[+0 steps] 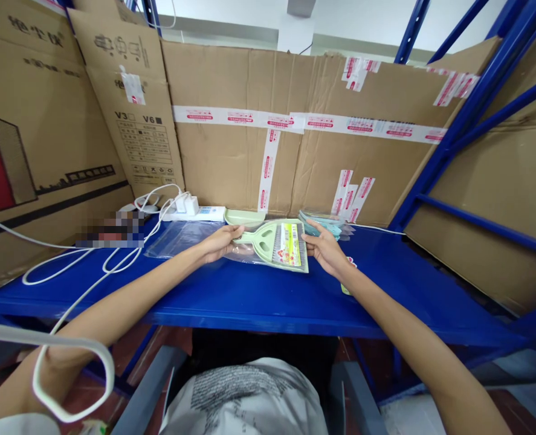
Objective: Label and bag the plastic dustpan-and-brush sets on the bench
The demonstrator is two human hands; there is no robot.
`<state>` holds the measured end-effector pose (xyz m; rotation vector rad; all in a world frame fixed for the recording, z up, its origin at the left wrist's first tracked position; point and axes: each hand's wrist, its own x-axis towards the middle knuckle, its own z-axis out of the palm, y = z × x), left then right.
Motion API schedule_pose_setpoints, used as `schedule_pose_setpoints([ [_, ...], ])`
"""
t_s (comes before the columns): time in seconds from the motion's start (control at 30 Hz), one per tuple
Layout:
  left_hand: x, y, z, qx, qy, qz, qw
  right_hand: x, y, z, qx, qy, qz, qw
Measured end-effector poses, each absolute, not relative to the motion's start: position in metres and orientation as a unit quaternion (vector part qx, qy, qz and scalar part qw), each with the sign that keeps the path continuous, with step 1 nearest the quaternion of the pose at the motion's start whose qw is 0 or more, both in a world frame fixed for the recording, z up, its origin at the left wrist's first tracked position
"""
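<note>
Between my two hands is a pale green mini dustpan and brush set (264, 243), in clear plastic with a yellow-green label card (291, 244) over the bristles. My left hand (222, 241) is closed on the handle end. At the wide end, my right hand (324, 244) grips the edge between thumb and fingers. The set is held low over the blue table (258, 299). Behind it lies another pale green piece (245, 217), partly hidden. Some blue-green wrapped items (321, 222) sit just behind my right hand.
Clear plastic bags (177, 237) lie left of my left hand. A white power strip (208, 213) with plugged-in adapters stands behind them, its white cables (122, 264) looping over the left side. A colourful card (345, 289) is partly under my right forearm. Cardboard walls (222, 163) surround the table.
</note>
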<state>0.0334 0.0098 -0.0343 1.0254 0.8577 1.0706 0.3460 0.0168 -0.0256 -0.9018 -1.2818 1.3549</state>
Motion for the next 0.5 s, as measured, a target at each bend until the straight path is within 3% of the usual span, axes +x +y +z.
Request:
schedule_pose_setpoints([
  [0.5,0.022,0.016,-0.022,0.429,0.372,0.485,0.665,0.351,0.016,-0.015,-0.396,-0.522,0.499,0.567],
])
